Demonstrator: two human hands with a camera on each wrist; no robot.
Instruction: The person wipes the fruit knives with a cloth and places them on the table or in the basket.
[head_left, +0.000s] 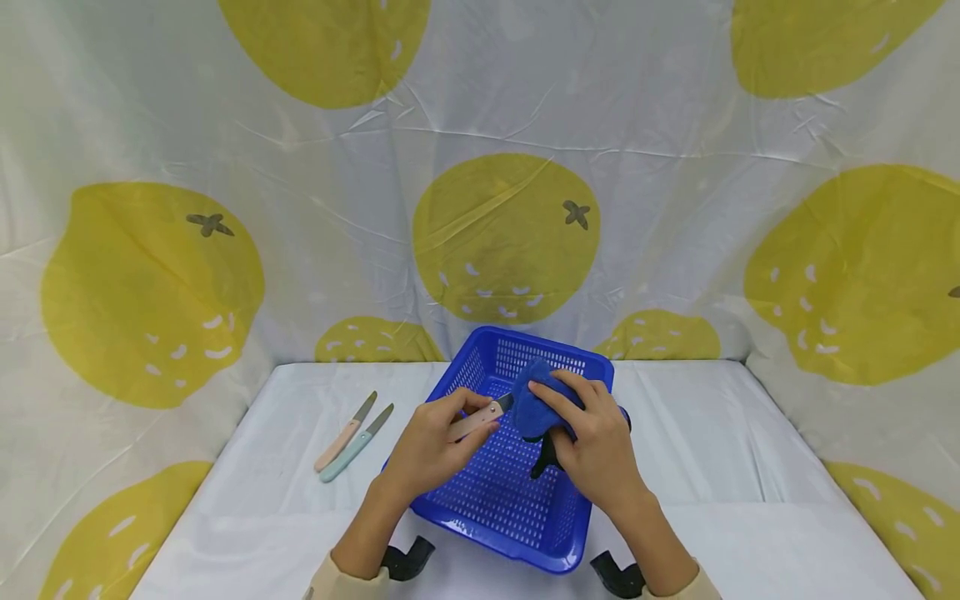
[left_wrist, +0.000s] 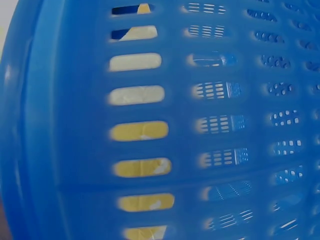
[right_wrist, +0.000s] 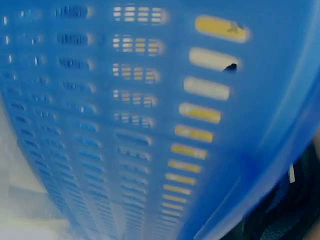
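My left hand (head_left: 435, 442) pinches the pale pink handle of a small knife (head_left: 472, 422) between thumb and fingers, above the blue basket. A blue cloth (head_left: 534, 408) is in my right hand (head_left: 600, 446), fingers on top and thumb below, pressed against the blade end. Most of the blade is hidden by the cloth. Beneath the right hand a black object (head_left: 547, 460) shows, its kind unclear. Both wrist views face the slotted wall of the plastic basket (left_wrist: 85, 150) and show neither hand's work.
The blue basket (head_left: 495, 546) stands on a white-covered table (head_left: 712, 450). Left of it lie two knives side by side, one pink-handled (head_left: 339, 446) and one mint-handled (head_left: 347, 459). A curtain printed with yellow fruit (head_left: 510, 242) hangs behind. Black curved pieces (head_left: 408, 559) sit by the wrists.
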